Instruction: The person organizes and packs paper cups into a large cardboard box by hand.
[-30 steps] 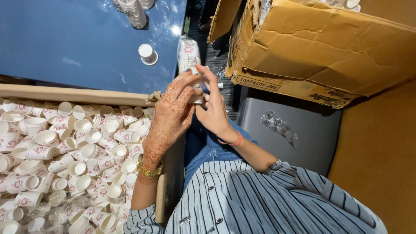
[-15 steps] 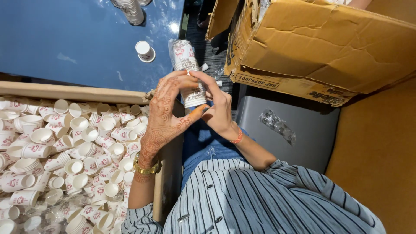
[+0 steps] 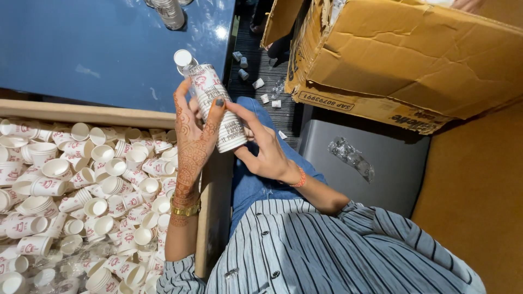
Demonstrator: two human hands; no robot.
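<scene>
Item: stack of nested paper cups [image 3: 218, 106], held above tray edge | left hand [image 3: 192, 139] wrapped round stack, right hand [image 3: 267, 152] pinching its base | tray of loose cups [image 3: 81, 190] mostly unstacked; judged early.

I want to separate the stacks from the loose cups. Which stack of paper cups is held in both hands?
The long printed stack, raised between the left hand and right hand. The other stacks lie in the wooden tray.
</scene>
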